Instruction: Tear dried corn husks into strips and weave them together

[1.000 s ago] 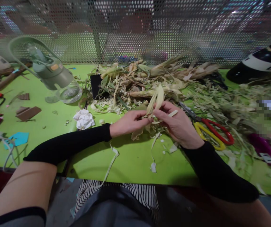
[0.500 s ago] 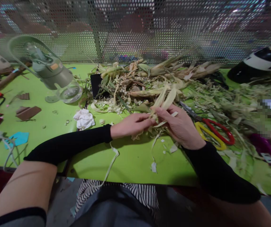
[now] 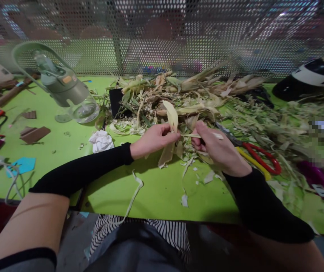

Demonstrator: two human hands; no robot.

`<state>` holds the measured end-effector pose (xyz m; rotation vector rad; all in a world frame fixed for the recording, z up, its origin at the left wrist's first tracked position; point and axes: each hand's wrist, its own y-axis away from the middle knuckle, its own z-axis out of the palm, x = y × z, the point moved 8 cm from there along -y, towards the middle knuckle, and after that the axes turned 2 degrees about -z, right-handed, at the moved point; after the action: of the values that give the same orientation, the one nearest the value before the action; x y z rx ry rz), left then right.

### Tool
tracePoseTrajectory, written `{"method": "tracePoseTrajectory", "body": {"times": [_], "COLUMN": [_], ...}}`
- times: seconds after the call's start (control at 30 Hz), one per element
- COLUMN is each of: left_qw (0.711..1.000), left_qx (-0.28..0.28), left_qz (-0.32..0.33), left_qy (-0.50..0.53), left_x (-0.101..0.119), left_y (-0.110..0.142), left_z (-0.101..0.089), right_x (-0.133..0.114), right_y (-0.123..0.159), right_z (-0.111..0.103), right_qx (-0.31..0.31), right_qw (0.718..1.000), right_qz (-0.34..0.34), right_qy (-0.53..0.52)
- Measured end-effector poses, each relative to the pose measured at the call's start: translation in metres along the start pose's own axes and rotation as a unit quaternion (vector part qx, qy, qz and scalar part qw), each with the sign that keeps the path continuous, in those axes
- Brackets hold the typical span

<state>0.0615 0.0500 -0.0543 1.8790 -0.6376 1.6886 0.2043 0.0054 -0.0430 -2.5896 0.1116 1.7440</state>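
Note:
My left hand (image 3: 156, 139) pinches a pale corn husk (image 3: 171, 115), one piece standing up above the fingers and others hanging below them. From that pinch a narrow husk strip (image 3: 189, 135) stretches across to my right hand (image 3: 214, 145), which is closed on it with the thumb on top; the strip's loose end pokes out past the thumb. Both hands are a little above the green table, in front of a heap of dried husks (image 3: 162, 94). Scissors (image 3: 259, 155) with red and yellow handles lie beside my right hand, partly covered by the wrist.
A green-lidded bottle (image 3: 68, 90) and a crumpled white tissue (image 3: 101, 141) are on the left. A perforated metal screen (image 3: 150, 37) stands behind the heap. Shredded husks, a black bottle (image 3: 306, 79) and a purple object (image 3: 320, 181) occupy the right side.
My hands have moved apart, the right one drawing right with the narrow strip pulled straight between them. The upright husk piece is now in my left hand.

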Motion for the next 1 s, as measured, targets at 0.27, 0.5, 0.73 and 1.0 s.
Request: {"method": "tracePoseTrajectory", "body": {"times": [0.27,0.5,0.73,1.0], "left_qw": [0.998,0.999,0.995,0.996], "left_qx": [0.042,-0.016,0.017,-0.006], "left_qz": [-0.014,0.027,0.085,0.083], "left_qy": [-0.039,-0.02,-0.04,-0.023], "left_x": [0.006,0.009,0.028,0.048], "left_y": [0.002,0.006,0.012,0.002], "left_z": [-0.02,-0.007,0.001,0.003], "right_x": [0.003,-0.026,-0.029,-0.041], "right_y": [-0.004,0.01,0.011,0.003], "right_z": [-0.017,-0.001,-0.003,0.003], "right_qx": [0.034,-0.017,0.058,-0.042], "right_qw": [0.996,0.983,0.992,0.992], "right_qz": [0.017,-0.075,-0.093,-0.09], "right_qy": [-0.076,-0.164,0.069,0.074]}}
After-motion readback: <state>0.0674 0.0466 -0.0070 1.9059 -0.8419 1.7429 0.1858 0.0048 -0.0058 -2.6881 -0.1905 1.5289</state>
